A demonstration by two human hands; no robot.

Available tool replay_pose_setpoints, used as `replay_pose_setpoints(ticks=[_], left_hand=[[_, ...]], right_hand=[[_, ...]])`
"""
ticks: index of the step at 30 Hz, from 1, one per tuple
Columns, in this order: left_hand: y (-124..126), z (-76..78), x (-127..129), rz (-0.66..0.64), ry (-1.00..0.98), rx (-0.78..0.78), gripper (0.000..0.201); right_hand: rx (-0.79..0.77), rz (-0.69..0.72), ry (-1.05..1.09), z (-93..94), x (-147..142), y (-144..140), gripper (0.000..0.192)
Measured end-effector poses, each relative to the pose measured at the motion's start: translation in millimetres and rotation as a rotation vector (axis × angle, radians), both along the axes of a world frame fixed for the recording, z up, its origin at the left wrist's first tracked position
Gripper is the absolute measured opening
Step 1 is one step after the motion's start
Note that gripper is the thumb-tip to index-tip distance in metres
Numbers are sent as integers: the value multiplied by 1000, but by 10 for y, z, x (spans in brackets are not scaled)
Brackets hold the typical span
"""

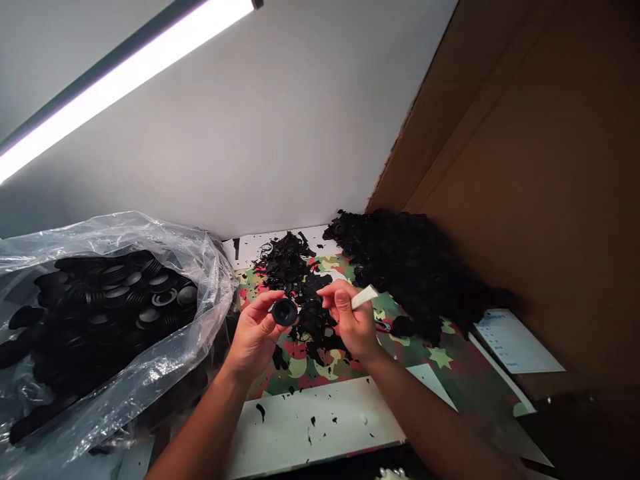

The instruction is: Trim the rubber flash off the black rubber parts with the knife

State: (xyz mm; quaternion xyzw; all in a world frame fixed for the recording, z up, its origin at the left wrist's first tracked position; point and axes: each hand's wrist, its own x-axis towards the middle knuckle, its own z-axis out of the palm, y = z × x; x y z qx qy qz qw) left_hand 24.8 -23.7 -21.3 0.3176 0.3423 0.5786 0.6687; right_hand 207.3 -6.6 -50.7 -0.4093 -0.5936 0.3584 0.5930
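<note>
- The left hand (257, 333) pinches a small round black rubber cap (285, 311) between thumb and fingertips, holding it up above the patterned cloth (450, 353).
- The right hand (350, 320) is closed around a thin tool with a pale handle (364, 297); its fingertips sit just beside the cap, to the cap's right.
- A loose heap of black scraps (293, 270) lies on the cloth just behind the cap.
- A bigger dark pile (415, 267) rests to the right of the cap, against a cardboard wall (540, 167).
- A clear plastic bag (165, 363) full of similar black caps sits to the cap's left.
- A white board (320, 420) lies nearer the person, below the cap.
</note>
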Motion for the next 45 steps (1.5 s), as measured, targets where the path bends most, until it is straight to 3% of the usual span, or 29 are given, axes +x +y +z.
replay_pose_setpoints(ticks=[3, 6, 9, 12, 16, 21, 23, 28, 31, 35, 40, 45], left_hand=[[-9, 10, -10, -19, -22, -1, 47], [-20, 40, -16, -28, -50, 10, 43], [-29, 61, -13, -48, -87, 28, 41], [-36, 56, 0, -74, -103, 31, 43], [-48, 50, 17, -88, -108, 19, 42], [-40, 55, 27, -48, -73, 12, 41], [-25, 46, 30, -33, -41, 16, 43], [10, 9, 35, 22, 25, 50, 44], [10, 0, 38, 62, 51, 66, 44], [-7, 12, 45, 62, 80, 93, 41], [-22, 37, 48, 57, 101, 132, 41], [-27, 51, 61, 102, 99, 114, 44]], right_hand=[[40, -22, -132, 107, 109, 12, 42], [11, -40, -502, 225, 427, 36, 27], [-278, 8, -889, 213, 782, 35, 12], [-481, 83, -1036, 108, 968, 5, 10], [-500, 106, -971, 5, 1015, -41, 12], [-302, 40, -614, -31, 1020, -79, 36], [-279, 17, -412, -19, 957, -105, 40], [-296, 171, -88, 121, 587, -218, 33], [-119, 215, -69, 257, 356, -293, 37], [51, 237, -242, 382, 173, -347, 42], [246, 200, -322, 329, 62, -354, 29], [295, 168, -306, 264, 2, -394, 22]])
